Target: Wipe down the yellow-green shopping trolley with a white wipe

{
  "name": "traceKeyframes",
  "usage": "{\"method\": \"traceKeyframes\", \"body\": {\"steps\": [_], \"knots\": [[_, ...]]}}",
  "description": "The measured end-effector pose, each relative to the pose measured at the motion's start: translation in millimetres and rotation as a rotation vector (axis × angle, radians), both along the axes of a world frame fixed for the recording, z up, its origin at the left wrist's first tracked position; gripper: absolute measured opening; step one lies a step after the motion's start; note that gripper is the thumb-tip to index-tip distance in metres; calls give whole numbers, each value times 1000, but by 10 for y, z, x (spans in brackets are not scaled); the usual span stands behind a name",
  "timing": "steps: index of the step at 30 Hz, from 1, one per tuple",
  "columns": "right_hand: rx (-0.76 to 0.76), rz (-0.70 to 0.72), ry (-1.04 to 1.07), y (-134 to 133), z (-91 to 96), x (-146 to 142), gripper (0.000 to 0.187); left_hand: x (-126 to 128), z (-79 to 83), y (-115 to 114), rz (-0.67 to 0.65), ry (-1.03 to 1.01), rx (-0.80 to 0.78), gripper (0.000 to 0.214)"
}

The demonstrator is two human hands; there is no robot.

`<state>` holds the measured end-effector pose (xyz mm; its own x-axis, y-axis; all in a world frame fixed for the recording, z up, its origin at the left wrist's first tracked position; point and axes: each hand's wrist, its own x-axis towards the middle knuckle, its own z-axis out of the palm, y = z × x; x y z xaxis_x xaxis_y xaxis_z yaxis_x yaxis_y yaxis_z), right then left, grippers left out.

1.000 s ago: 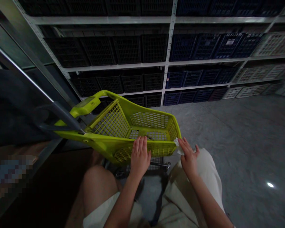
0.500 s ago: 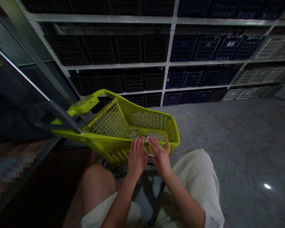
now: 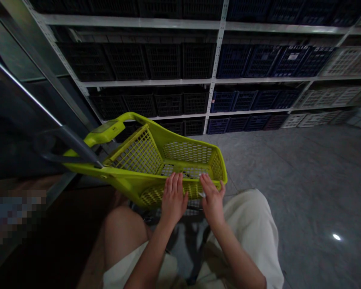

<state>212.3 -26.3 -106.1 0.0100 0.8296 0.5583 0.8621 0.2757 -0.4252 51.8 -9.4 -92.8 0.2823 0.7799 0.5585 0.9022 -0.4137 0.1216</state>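
A lime-green plastic shopping basket [image 3: 180,154] is sitting just in front of the person's lap, with its long axis running across the view and pointing left and slightly away toward the shelving. Its lime handle end [image 3: 105,133] is at the left, and a grey pull bar [image 3: 74,146] is rising from there toward the upper left, passing in front of a dark panel [image 3: 15,128]. The left hand [image 3: 173,198] is resting on the basket's near wall with its fingers slightly spread and not curled around anything. The right hand [image 3: 212,198] is lying at the same wall's right end, close to the corner, with its fingers loosely spread. A small white scrap [image 3: 201,194] is showing beside those fingers, but whether the hand is pinching it is hard to tell. A metal wheeled frame [image 3: 174,210] is showing below the basket, between the person's bare knee [image 3: 123,237] and cream shorts [image 3: 249,228]. Grey concrete floor [image 3: 289,180] is spreading to the right, with open room between the basket's right end and the metal shelving [image 3: 216,80]. Black, blue and white crates [image 3: 289,60] are filling the shelves, and a white label [image 3: 293,56] on one blue crate is too small to read.
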Motion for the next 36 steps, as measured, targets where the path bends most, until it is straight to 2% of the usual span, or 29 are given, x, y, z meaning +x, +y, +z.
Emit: {"method": "traceKeyframes", "body": {"steps": [3, 6, 9, 14, 17, 19, 21, 25, 28, 30, 32, 36], "knots": [[-31, 153, -9, 74, 160, -394, 80, -7, -13, 6, -3, -3, 9, 72], [-25, 220, -39, 69, 214, -395, 81, -23, -23, 11, -3, -1, 20, 69], [9, 202, -87, -9, 126, -22, 87, -24, -31, 16, 6, -10, 40, 64], [46, -15, -98, -162, -200, 808, 86, 18, -30, 15, 23, -10, 21, 61], [39, -101, -84, -180, -280, 942, 83, 41, -32, 14, 27, -30, 12, 63], [30, -120, -62, -141, -238, 770, 82, 46, -36, 16, 29, -43, 11, 65], [32, -96, -42, -69, -141, 436, 82, 41, -43, 20, 24, -44, 16, 65], [33, 117, -31, 76, 86, -284, 80, 19, -57, 28, 14, -23, 29, 66], [32, 217, -30, 97, 178, -472, 78, 3, -54, 26, 23, -2, 33, 66], [30, 237, -49, 59, 179, -366, 81, -4, -43, 20, 21, 5, 30, 66], [34, 220, -75, -5, 127, -120, 86, -5, -31, 13, 8, 7, 27, 66], [52, 60, -87, -131, -121, 540, 87, 7, -16, 5, 18, 5, 19, 66]]}}
